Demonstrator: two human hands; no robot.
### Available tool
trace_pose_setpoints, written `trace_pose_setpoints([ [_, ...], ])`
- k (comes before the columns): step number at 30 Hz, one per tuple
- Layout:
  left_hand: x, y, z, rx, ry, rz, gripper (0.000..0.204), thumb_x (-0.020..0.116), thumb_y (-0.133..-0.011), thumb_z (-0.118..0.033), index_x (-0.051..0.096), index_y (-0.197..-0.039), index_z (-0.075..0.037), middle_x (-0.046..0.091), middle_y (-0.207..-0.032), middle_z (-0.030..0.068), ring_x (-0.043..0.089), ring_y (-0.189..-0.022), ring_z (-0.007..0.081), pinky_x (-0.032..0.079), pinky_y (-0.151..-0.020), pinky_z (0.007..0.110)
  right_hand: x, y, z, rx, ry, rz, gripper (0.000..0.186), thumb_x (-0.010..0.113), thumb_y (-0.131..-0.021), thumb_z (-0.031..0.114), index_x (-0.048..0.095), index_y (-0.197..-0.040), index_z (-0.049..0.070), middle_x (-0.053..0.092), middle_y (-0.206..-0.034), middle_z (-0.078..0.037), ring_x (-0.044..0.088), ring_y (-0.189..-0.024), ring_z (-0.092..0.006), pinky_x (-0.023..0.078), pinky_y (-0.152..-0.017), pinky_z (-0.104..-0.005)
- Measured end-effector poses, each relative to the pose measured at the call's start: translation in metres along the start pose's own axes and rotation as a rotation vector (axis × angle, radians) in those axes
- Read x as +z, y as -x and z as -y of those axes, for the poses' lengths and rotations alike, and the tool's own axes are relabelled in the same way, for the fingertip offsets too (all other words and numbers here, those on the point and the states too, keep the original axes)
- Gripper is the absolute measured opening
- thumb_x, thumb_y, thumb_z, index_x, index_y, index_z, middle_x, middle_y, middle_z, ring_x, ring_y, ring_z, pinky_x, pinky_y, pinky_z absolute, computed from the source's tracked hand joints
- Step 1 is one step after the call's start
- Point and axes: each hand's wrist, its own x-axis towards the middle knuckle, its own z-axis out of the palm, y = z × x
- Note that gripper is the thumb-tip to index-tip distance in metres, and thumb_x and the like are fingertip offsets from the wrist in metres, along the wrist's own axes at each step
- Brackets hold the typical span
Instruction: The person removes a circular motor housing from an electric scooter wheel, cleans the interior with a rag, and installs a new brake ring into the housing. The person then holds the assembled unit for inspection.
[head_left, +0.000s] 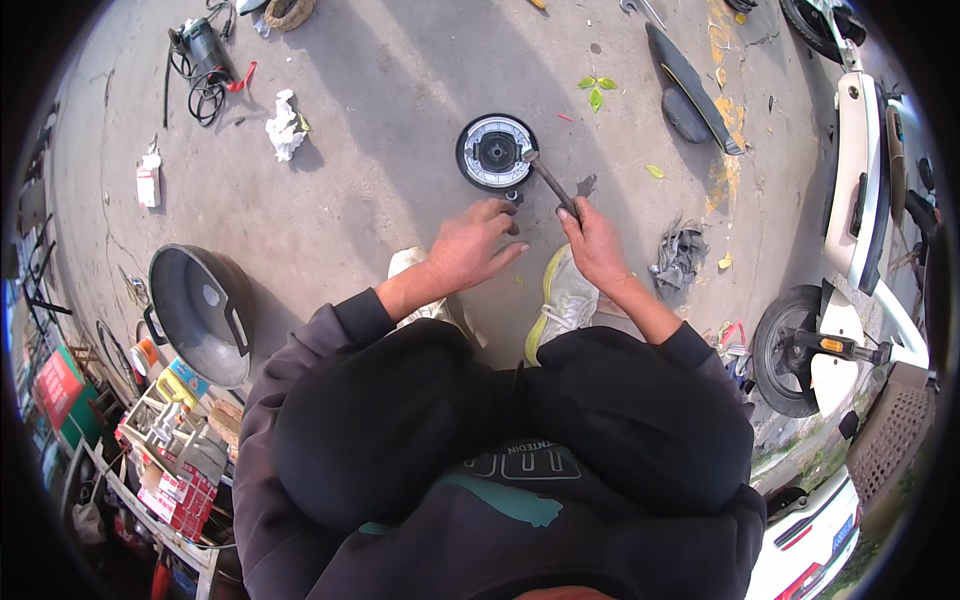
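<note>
On the ground ahead of me lies a round drum brake plate [499,178] with a black rim and pale curved brake shoes around a dark centre. My right hand [594,240] is wrapped round the handle of a hammer [553,183]. The hammer's head is over the plate's right side; whether it touches cannot be made out. Close to the plate's near edge is my left hand [476,246], thumb stretched apart and fingers partly bent, with nothing seen in it. A small metal piece [512,196] juts from the plate beside those fingertips.
A black tub [205,310] stands at left, beyond a cluttered rack [150,520]. A corded power tool [203,50] and crumpled white paper [286,128] lie farther off. Grey rag [679,258] and a long dark panel [690,85] are at right, near a parked scooter [855,180].
</note>
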Motion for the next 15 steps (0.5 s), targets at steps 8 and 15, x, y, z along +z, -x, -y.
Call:
trace_pose_setpoints([
  [8,-0.021,-0.074,0.075,-0.096,-0.226,-0.138,0.13,0.097,-0.059,-0.048,0.028,-0.158,0.001,0.04,-0.157,0.0244,0.038,-0.146,0.0428,0.036,-0.121,0.048,0.004,0.014,-0.01,-0.221,0.02,-0.284,0.027,0.059,-0.104,0.029,0.06,-0.101,0.003,0.069,-0.085,-0.02,0.066,-0.073,-0.0437,0.05,-0.063,-0.0536],
  [15,-0.021,-0.091,0.074,-0.134,-0.157,-0.032,0.126,0.097,-0.059,-0.044,0.032,-0.158,-0.004,0.041,-0.157,0.0216,0.042,-0.145,0.0405,0.04,-0.119,0.048,-0.004,-0.023,-0.037,-0.279,0.356,-0.084,0.02,0.064,-0.101,0.022,0.063,-0.112,0.005,0.07,-0.091,-0.016,0.068,-0.077,-0.041,0.053,-0.064,-0.0503],
])
